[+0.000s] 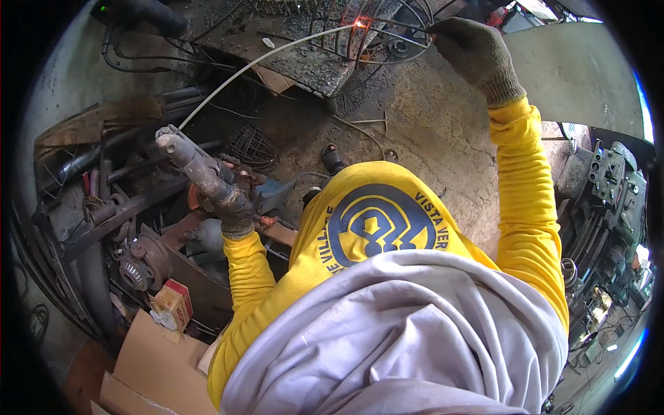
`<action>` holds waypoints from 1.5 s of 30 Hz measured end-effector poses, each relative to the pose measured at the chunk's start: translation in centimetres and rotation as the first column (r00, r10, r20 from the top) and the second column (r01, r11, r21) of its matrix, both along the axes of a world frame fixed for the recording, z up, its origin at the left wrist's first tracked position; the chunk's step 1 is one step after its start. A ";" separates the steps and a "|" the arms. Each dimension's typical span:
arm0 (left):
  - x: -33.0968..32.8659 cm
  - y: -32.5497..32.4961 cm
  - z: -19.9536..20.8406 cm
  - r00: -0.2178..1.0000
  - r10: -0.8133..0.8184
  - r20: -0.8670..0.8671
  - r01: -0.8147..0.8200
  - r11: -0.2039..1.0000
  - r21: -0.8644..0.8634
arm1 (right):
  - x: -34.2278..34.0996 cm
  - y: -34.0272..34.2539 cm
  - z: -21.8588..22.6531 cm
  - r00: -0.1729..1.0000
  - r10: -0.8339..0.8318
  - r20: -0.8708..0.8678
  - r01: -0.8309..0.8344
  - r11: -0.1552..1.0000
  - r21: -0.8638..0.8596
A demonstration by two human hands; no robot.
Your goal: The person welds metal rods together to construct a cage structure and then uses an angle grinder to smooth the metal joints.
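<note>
My gloved left hand point(236, 213) is wrapped round a worn welding electrode holder point(197, 164). From its jaw a long, pale welding rod point(266, 57) curves up and away to the right. The rod's far end meets a wire frame point(394, 31) of bent rods and rings, and an orange-red glow point(360, 23) shows at the contact. At the frame's right side, my gloved right hand point(476, 59) pinches the outer wire between its fingertips. The frame lies partly over the edge of a grimy metal worktable point(315, 72); its far part is cut off by the picture's top.
Below the table, a round wire cage point(252, 147) lies on the floor. To the left are metal bars point(124, 162), a motor-like part point(144, 261), a small box point(173, 303) and an open cardboard box point(155, 363). Greasy machinery point(615, 180) stands along the right.
</note>
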State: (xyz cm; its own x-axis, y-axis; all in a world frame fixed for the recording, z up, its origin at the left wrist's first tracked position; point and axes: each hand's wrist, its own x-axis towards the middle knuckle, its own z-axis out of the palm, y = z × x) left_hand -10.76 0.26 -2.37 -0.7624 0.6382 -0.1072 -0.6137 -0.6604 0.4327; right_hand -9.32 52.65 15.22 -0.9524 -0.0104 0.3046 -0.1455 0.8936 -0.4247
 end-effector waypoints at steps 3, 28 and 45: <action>0.0 0.4 0.1 0.998 -0.041 0.039 0.040 0.998 0.046 | 0.0 0.1 -0.1 1.000 -0.003 0.001 0.003 1.000 -0.017; -2.1 1.4 1.8 0.950 -0.244 -0.196 0.258 0.965 0.051 | 0.1 0.0 -0.1 1.000 -0.008 0.020 0.008 1.000 -0.009; 1.3 1.3 2.3 0.865 0.379 -0.330 -0.443 0.885 -0.146 | -0.4 0.1 -0.2 0.997 -0.023 0.076 0.033 0.991 -0.131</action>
State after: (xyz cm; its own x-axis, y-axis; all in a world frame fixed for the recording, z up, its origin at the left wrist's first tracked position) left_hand -9.50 1.56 -0.08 -0.9673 0.2467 0.0583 -0.1358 -0.6985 0.7026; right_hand -9.70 52.77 15.01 -0.9718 0.0521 0.2300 -0.0851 0.8322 -0.5479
